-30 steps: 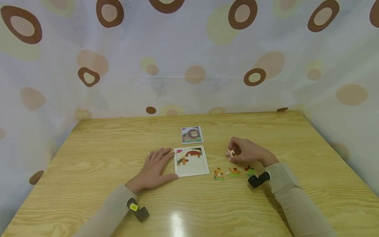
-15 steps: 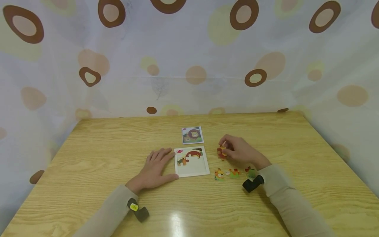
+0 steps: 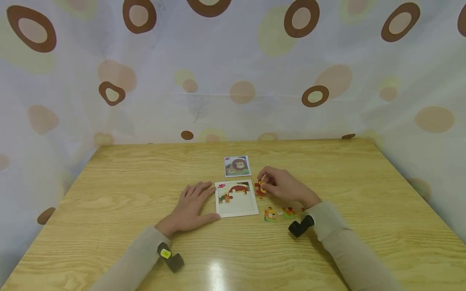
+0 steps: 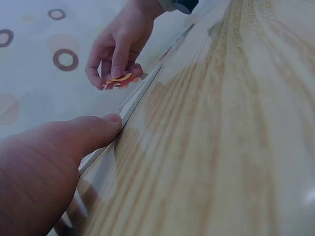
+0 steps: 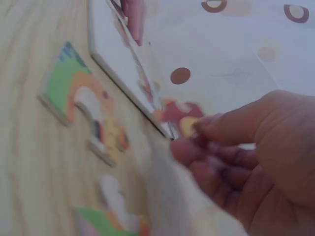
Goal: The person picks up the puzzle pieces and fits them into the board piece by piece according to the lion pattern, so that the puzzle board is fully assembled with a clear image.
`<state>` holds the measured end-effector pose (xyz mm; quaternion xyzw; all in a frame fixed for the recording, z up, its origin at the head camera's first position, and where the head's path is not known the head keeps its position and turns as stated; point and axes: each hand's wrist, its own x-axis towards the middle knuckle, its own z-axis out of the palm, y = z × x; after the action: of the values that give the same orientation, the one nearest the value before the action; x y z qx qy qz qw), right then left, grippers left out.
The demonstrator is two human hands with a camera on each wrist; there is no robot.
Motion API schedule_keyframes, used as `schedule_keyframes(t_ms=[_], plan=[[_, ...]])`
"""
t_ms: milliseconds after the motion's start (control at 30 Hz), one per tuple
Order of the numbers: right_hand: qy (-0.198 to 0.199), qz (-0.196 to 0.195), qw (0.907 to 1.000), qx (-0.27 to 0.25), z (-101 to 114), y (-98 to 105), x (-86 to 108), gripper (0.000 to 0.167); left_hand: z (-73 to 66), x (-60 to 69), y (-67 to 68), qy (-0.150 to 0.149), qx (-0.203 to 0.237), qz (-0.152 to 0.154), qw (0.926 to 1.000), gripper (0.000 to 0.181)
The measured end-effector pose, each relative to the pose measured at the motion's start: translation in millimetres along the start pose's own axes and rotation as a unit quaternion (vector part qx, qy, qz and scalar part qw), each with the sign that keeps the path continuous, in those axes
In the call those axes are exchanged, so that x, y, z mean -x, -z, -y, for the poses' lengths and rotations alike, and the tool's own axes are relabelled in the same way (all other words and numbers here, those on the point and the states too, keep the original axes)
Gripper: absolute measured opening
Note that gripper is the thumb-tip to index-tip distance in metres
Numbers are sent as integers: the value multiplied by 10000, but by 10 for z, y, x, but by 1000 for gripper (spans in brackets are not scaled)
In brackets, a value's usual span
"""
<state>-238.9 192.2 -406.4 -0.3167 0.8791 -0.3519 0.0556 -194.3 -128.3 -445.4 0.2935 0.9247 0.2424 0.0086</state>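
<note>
My right hand (image 3: 285,186) pinches a dark red and yellow puzzle piece (image 3: 260,188) just right of the white puzzle frame (image 3: 237,214). In the right wrist view, thumb and fingertips hold this piece (image 5: 182,117) by its edge, near a corner of the frame (image 5: 110,61). The puzzle frame has pieces fitted along its top and left side, with bare backing at lower right. My left hand (image 3: 190,208) lies flat with fingers spread at the frame's left edge; the left wrist view shows its thumb (image 4: 93,132) touching that edge.
A picture card with a lion (image 3: 237,166) lies just behind the puzzle frame. Loose pieces lie right of the frame's near corner, among them an orange and green one (image 3: 270,215) and another (image 3: 289,213). A patterned curtain (image 3: 218,72) stands behind the wooden table (image 3: 145,169).
My right hand has moved left toward the puzzle frame with the piece, which turned from its pale side to its red and yellow side. The left hand has stayed in place.
</note>
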Motion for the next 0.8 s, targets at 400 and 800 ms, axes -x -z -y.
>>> schedule_keyframes(t_ms=[400,800], plan=[[24,47,9999,-162,136,-231,-145,16,-7,0,14,3,35,39,10000,80],[311,79,9994,-113,249,-354,-269,14,-18,0,22,9,31,25,10000,80]])
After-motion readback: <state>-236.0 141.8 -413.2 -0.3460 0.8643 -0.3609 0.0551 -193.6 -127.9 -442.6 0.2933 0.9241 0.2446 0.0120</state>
